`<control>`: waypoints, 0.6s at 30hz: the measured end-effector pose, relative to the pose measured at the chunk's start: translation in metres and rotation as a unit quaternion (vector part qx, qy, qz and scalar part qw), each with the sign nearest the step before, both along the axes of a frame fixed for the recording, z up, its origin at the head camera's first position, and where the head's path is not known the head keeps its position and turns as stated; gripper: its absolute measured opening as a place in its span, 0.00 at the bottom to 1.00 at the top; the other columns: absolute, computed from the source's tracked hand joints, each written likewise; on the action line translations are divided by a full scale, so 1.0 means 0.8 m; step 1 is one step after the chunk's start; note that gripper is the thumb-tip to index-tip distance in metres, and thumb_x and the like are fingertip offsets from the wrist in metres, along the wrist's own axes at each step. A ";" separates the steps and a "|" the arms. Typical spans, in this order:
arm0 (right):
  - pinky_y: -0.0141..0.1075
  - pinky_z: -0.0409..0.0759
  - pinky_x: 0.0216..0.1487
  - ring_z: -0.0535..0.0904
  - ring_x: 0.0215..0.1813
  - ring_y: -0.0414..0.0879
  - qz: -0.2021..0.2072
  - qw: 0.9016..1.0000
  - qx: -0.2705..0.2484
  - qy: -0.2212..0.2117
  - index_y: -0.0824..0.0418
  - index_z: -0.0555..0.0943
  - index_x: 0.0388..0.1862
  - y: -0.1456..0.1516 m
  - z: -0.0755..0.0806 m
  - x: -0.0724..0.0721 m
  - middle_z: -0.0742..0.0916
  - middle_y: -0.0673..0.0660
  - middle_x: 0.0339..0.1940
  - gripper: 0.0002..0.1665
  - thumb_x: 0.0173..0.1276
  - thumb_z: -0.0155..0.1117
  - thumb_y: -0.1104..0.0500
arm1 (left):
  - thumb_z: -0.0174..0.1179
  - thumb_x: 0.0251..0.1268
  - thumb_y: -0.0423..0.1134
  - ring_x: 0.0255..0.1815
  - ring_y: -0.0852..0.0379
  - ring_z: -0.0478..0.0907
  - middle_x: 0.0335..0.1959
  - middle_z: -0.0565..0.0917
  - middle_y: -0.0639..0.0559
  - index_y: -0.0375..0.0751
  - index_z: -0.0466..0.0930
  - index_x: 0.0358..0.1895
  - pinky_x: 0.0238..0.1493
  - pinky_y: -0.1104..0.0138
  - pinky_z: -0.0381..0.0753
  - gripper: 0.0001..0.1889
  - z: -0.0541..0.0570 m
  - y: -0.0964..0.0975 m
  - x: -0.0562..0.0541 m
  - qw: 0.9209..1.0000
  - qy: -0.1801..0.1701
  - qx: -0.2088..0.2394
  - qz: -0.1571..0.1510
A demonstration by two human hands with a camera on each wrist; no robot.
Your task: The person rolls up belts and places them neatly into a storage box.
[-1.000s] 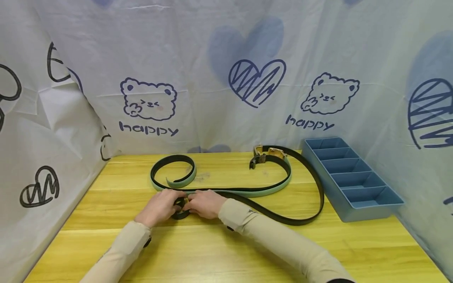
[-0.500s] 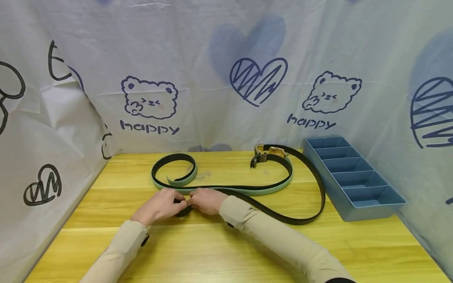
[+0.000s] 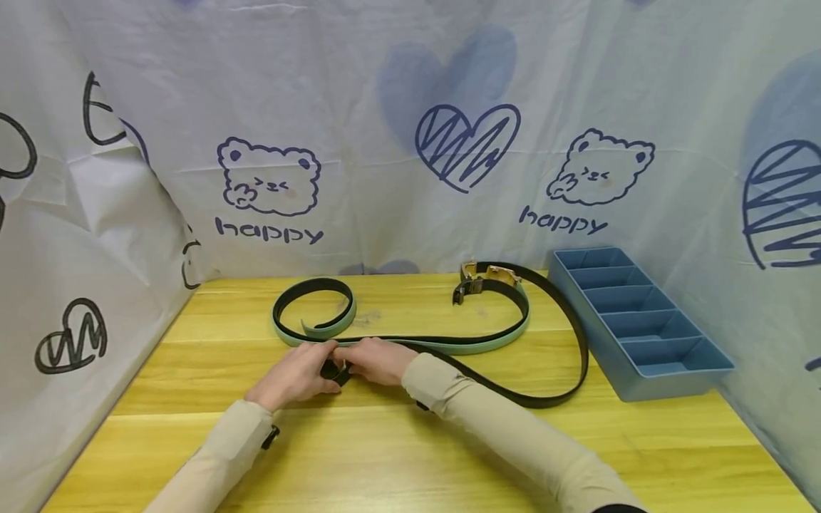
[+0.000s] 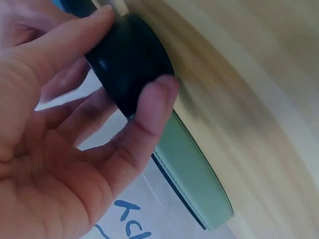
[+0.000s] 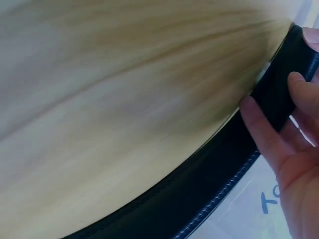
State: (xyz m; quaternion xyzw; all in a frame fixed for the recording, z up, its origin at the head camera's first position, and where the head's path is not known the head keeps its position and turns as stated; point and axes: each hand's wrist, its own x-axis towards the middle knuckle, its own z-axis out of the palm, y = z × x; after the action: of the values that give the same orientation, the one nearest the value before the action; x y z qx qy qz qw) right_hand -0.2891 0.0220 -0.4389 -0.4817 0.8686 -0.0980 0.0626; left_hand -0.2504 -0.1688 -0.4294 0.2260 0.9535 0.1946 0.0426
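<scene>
Both hands work at the small rolled end of a black belt (image 3: 541, 401), at the table's middle left. My left hand (image 3: 296, 374) holds the near-left side of that roll; in the left wrist view its thumb and fingers are around the black strap (image 4: 132, 59). From the right, my right hand (image 3: 375, 360) grips the strap, its thumb and fingers on both faces of the black leather (image 5: 271, 97) in the right wrist view. Fingers partly hide the roll. Just behind the hands runs a green belt with a black inner face (image 3: 462, 348), its left end curled in a loose loop.
Gold-coloured buckles (image 3: 503, 276) lie at the back right of the table (image 3: 410, 456). Beside them stands a blue-grey box with several compartments (image 3: 648, 388). A white printed cloth (image 3: 385, 235) hangs behind the table and along its sides.
Both hands have shifted slightly around the roll. The fingertips came together half a second ago; now they are farther apart, with the left thumb lower along its near side. The green belt has stayed put.
</scene>
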 end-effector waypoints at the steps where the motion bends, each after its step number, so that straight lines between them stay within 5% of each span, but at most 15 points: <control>1: 0.28 0.77 0.44 0.82 0.39 0.38 0.002 1.000 -0.003 -0.001 0.47 0.76 0.55 0.002 0.000 0.001 0.87 0.48 0.44 0.13 0.76 0.54 0.61 | 0.76 0.50 0.41 0.41 0.55 0.80 0.42 0.83 0.52 0.45 0.77 0.50 0.41 0.59 0.79 0.24 0.001 0.000 0.000 1.000 0.001 0.000 -0.005; 9: 0.28 0.77 0.55 0.83 0.51 0.36 0.052 0.996 0.022 0.069 0.43 0.81 0.59 0.000 -0.002 0.003 0.87 0.42 0.50 0.18 0.74 0.58 0.58 | 0.74 0.53 0.39 0.51 0.50 0.81 0.51 0.84 0.50 0.41 0.70 0.66 0.53 0.54 0.78 0.36 0.000 -0.005 -0.001 0.998 0.018 -0.009 -0.054; 13: 0.27 0.77 0.54 0.84 0.49 0.36 0.062 0.993 0.031 0.096 0.45 0.83 0.56 -0.001 -0.004 0.003 0.88 0.41 0.49 0.15 0.73 0.59 0.56 | 0.75 0.52 0.39 0.42 0.56 0.80 0.43 0.85 0.55 0.46 0.80 0.51 0.45 0.58 0.78 0.21 -0.001 0.001 -0.002 0.998 0.013 -0.019 -0.060; 18: 0.26 0.78 0.45 0.84 0.40 0.36 0.063 0.993 0.019 0.100 0.47 0.86 0.51 0.001 -0.005 0.005 0.89 0.42 0.43 0.13 0.74 0.59 0.56 | 0.76 0.50 0.45 0.27 0.61 0.73 0.27 0.79 0.58 0.48 0.80 0.31 0.32 0.64 0.74 0.14 -0.003 0.011 0.000 0.999 0.006 -0.032 -0.008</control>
State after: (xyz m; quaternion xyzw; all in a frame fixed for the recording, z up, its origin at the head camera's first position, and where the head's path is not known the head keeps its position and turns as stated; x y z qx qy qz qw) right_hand -0.2849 0.0227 -0.4431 -0.5418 0.8400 -0.0283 -0.0097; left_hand -0.2508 -0.1598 -0.4317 0.2331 0.9577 0.1621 0.0461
